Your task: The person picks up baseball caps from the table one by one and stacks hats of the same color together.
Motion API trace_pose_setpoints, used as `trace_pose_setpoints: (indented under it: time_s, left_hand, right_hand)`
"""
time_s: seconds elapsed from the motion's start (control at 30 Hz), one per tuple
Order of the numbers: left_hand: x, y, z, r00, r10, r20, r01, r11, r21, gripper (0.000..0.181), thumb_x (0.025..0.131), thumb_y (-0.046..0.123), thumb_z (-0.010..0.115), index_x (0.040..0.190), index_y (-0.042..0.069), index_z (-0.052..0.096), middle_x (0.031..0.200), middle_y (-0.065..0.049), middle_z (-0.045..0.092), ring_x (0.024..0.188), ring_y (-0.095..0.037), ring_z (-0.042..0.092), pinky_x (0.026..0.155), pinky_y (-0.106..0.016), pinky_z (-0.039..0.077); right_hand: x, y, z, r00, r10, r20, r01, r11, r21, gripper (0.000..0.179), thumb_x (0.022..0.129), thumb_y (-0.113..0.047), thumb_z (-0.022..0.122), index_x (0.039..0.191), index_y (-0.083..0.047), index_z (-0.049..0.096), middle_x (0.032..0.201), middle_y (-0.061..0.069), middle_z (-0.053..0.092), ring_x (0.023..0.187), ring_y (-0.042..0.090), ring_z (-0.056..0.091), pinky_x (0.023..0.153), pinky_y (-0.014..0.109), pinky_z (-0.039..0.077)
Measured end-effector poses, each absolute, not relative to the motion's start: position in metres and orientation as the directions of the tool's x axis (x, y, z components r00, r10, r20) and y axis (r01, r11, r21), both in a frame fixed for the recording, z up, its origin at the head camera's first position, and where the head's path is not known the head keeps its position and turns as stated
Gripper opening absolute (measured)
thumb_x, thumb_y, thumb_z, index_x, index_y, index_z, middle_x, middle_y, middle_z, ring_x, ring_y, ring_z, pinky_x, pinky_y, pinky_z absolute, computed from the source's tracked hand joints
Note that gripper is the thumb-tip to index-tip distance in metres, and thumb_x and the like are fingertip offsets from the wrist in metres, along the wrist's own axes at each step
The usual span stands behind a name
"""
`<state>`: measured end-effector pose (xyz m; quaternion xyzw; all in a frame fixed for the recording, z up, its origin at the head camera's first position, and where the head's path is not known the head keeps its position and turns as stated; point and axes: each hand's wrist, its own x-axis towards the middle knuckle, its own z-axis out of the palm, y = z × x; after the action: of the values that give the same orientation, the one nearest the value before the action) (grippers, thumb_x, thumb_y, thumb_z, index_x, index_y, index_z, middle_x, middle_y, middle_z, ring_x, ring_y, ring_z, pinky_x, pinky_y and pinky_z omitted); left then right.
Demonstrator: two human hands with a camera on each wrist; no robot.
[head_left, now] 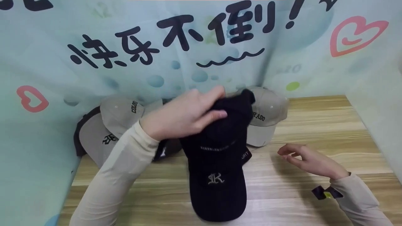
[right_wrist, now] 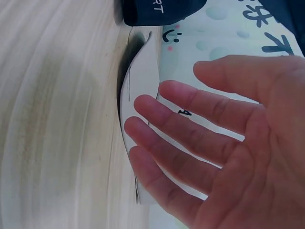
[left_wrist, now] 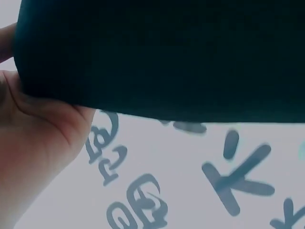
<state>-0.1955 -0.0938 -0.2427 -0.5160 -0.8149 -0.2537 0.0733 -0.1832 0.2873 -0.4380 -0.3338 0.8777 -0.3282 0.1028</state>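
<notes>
A black baseball cap [head_left: 218,163] with a pale letter on its front hangs brim-down in the middle of the head view. My left hand [head_left: 185,113] pinches it near the top, thumb on the near side. In the left wrist view the dark cap [left_wrist: 157,57] fills the upper part, beside my palm [left_wrist: 43,124]. My right hand [head_left: 311,160] is held over the table's right side, holding nothing. The right wrist view shows its fingers [right_wrist: 190,133] spread and relaxed in front of a light cap's brim [right_wrist: 143,81].
Behind the black cap, a light cap [head_left: 267,110] with dark lettering sits at the back right. More caps, one beige [head_left: 116,110] and one grey-brimmed [head_left: 91,138], lie at the left. A dark brim [head_left: 246,156] shows low behind. A printed cloth [head_left: 176,78] backs the wooden table [head_left: 326,125].
</notes>
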Motion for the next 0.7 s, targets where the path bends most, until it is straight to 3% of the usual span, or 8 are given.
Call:
trace_pose_setpoints:
  time_s: [0.13, 0.37, 0.57, 0.7]
  left_hand:
    - [-0.182, -0.086, -0.252, -0.416, 0.845, 0.337, 0.883, 0.286, 0.372, 0.023, 0.102, 0.025, 0.049, 0.104, 0.003, 0.044, 0.065, 0.004, 0.042, 0.052, -0.010, 0.043, 0.052, -0.025, 0.041]
    - [-0.164, -0.076, -0.275, -0.344, 0.904, 0.254, 0.823, 0.160, 0.546, 0.018, 0.101, 0.019, 0.051, 0.105, 0.002, 0.045, 0.072, 0.002, 0.046, 0.058, -0.009, 0.045, 0.059, -0.021, 0.041]
    - [-0.169, -0.077, -0.310, -0.365, 0.924, 0.113, 0.744, 0.216, 0.633, 0.024, 0.102, 0.022, 0.050, 0.112, 0.000, 0.046, 0.103, -0.006, 0.058, 0.075, -0.013, 0.053, 0.079, -0.024, 0.045]
    - [-0.184, -0.086, -0.337, -0.425, 0.905, 0.009, 0.630, 0.289, 0.721, 0.023, 0.103, 0.022, 0.048, 0.115, 0.002, 0.047, 0.098, -0.003, 0.055, 0.085, -0.013, 0.053, 0.083, -0.026, 0.044]
  right_hand:
    - [-0.183, 0.289, -0.441, -0.751, -0.658, 0.060, -0.532, 0.548, -0.646, 0.018, 0.093, 0.003, 0.057, 0.109, 0.003, 0.064, 0.107, 0.011, 0.067, 0.097, 0.023, 0.063, 0.081, 0.038, 0.053]
    - [-0.181, 0.290, -0.444, -0.737, -0.674, 0.051, -0.527, 0.527, -0.666, 0.019, 0.093, 0.002, 0.056, 0.111, 0.003, 0.063, 0.108, 0.012, 0.066, 0.099, 0.024, 0.062, 0.080, 0.039, 0.053]
    - [-0.181, 0.290, -0.447, -0.737, -0.676, 0.025, -0.510, 0.531, -0.676, 0.021, 0.094, 0.001, 0.056, 0.114, 0.003, 0.063, 0.110, 0.013, 0.065, 0.099, 0.026, 0.062, 0.081, 0.041, 0.053]
    - [-0.182, 0.288, -0.448, -0.744, -0.668, 0.025, -0.508, 0.541, -0.670, 0.021, 0.093, 0.002, 0.056, 0.113, 0.002, 0.063, 0.109, 0.012, 0.066, 0.099, 0.023, 0.062, 0.082, 0.041, 0.052]
